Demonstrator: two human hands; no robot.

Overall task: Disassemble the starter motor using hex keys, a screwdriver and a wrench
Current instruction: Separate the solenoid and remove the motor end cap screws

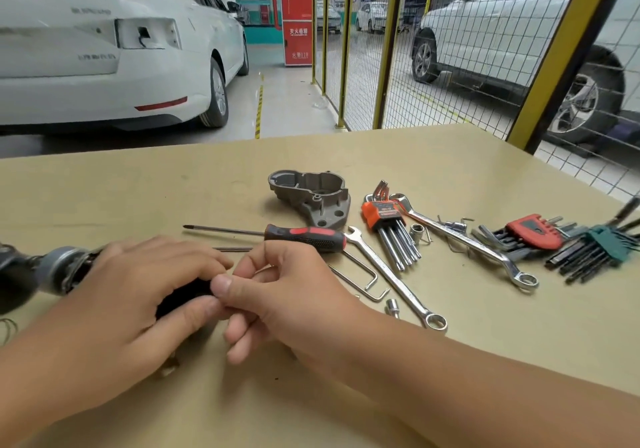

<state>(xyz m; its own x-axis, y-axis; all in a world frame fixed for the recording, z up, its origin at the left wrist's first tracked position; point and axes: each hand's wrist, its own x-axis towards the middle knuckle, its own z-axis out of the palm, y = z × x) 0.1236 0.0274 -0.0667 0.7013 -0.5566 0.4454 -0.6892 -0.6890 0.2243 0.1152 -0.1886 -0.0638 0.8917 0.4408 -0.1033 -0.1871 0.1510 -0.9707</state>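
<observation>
Starter motor (pixel 52 271) lying lengthwise left-right, left hand (pixel 131 295) gripping its black end, right hand (pixel 277 291) pinching there

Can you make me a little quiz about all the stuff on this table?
1. True or false: the screwdriver lies on the table, with no hand holding it.
2. What colour is the holder of the hex key set nearest the grey metal housing? A) orange B) blue C) yellow
3. Fill in: the left hand rests over a ____ part, while the right hand pinches at its end.

Key
1. True. It lies just beyond the hands.
2. A. The red set and green set lie further right.
3. Black. What the part is cannot be told; the hands hide most of it.
</observation>
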